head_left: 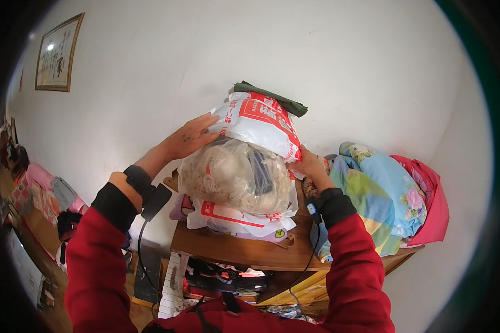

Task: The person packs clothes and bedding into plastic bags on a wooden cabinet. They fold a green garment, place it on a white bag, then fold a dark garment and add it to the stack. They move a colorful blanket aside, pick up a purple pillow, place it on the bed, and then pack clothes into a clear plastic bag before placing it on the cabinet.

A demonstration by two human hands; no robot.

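A white plastic bag with red print (255, 123) lies on top of a stack, and both my hands are on it. My left hand (190, 139) is closed on its left side, fingertips on the plastic and thumb lower down. At its right lower corner my right hand (311, 165) is closed on the edge, its fingertips partly hidden. Under this bag sits a clear plastic bag (233, 172) with pale, fluffy contents and something dark blue. Another white and red plastic bag (228, 215) is beneath that. A dark green folded sheet (272, 97) rests behind the top bag.
The stack stands on a brown wooden cabinet (205, 244) against a white wall. To its right, bulky floral bedding (383, 194) leans beside a red bag (430, 202). Clothes fill an open shelf below. A framed picture (60, 53) hangs at far left.
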